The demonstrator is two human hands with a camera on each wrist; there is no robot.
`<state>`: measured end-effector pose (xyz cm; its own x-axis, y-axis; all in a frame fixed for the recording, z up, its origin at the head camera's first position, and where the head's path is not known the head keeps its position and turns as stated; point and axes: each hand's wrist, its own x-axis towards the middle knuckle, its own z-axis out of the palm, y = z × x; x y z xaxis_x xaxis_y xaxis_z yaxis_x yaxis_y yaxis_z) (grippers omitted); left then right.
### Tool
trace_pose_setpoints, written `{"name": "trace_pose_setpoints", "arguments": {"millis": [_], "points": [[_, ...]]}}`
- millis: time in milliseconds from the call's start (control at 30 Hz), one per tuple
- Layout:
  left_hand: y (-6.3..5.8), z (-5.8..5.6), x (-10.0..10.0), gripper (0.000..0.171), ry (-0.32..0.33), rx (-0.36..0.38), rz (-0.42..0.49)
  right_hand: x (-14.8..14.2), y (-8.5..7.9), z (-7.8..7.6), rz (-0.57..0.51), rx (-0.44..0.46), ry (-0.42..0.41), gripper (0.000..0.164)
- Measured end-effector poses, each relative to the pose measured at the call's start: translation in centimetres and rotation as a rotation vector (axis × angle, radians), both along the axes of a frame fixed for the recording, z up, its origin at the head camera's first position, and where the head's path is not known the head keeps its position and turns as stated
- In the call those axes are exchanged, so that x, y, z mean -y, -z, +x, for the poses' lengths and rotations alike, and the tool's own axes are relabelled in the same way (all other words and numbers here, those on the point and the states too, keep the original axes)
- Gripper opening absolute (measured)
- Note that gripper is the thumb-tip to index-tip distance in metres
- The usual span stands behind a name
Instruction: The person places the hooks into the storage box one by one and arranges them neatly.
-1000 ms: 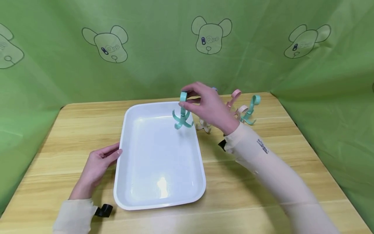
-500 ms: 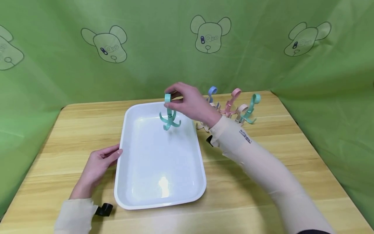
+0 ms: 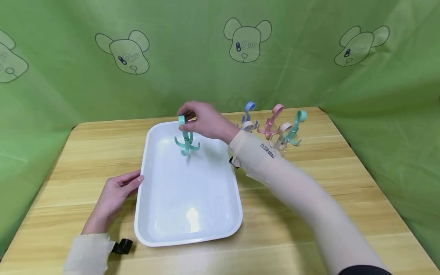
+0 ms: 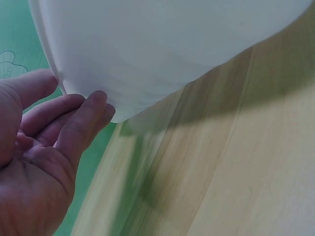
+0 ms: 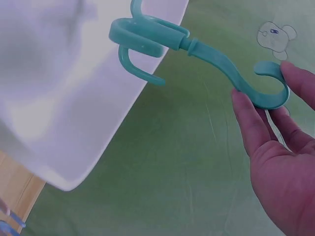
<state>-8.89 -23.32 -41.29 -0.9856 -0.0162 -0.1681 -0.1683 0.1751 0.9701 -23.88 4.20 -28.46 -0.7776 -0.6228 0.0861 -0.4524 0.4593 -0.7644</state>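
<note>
My right hand pinches a teal multi-prong hanging hook by its curved top, over the far part of a white tray. Its prongs point down and outward, above the tray's inner floor. In the right wrist view, the fingers and thumb hold the hook's curl, and the prongs overlap the tray. At the tray's left side, my left hand holds the edge. The left wrist view has the thumb at the rim and the fingertips against the outer wall.
Right of the tray stand more hooks: a blue one, a pink one, a teal one and beige ones. Green cloth with bear-head outlines rises behind the wooden table. My right forearm overlaps some hooks' area.
My right hand has carried the teal hook leftward, from the tray's right rim to over its far middle. The blue hook has come into fuller view. The left hand has stayed put.
</note>
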Motion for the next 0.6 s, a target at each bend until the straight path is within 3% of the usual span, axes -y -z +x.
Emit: {"name": "trace_pose_setpoints", "arguments": {"millis": [333,600], "points": [[0.3,0.1,0.1,0.055,0.001,-0.005,0.005,2.7,0.8,-0.9,0.101,0.017,-0.073,0.033],[0.0,0.0,0.2,0.056,0.011,-0.006,0.002,3.4,1.7,-1.6,0.134,0.070,-0.033,0.035]]}}
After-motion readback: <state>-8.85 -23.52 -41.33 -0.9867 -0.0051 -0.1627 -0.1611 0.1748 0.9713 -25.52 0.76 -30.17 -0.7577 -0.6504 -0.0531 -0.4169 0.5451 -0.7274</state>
